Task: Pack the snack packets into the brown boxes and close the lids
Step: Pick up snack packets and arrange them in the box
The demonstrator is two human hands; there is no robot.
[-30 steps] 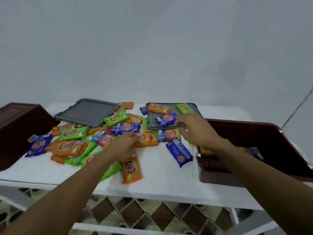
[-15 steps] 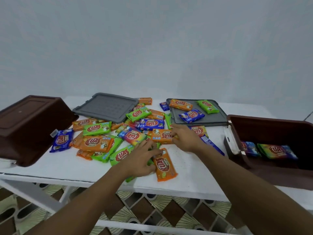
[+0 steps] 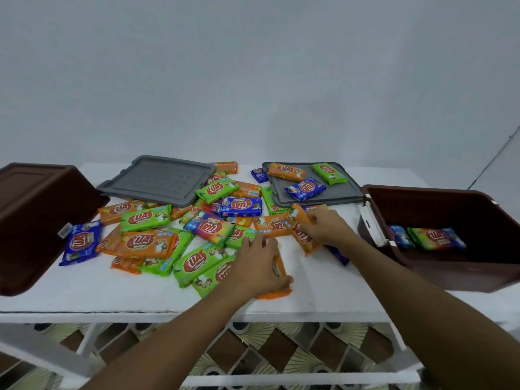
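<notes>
While one orange foil packet [image 3: 301,237] is gripped by the right hand [image 3: 323,228], another orange packet [image 3: 278,270] is covered by the left hand [image 3: 257,267], its grip unreadable.

A plain pale grey wall [image 3: 253,66] fills 12 o'clock, evenly lit. The white desk [image 3: 323,294] spans the middle. Beneath, toward 6 o'clock, the floor [image 3: 254,351] shows brown diamond and cream fan tiles.

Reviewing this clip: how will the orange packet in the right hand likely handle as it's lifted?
Probably light: the right hand seems to grip the orange packet by one side alone. It is likely fairly stiff, since it looks straight in the grip, with no visible droop. Its glossy wrapper may be slippery.
</notes>
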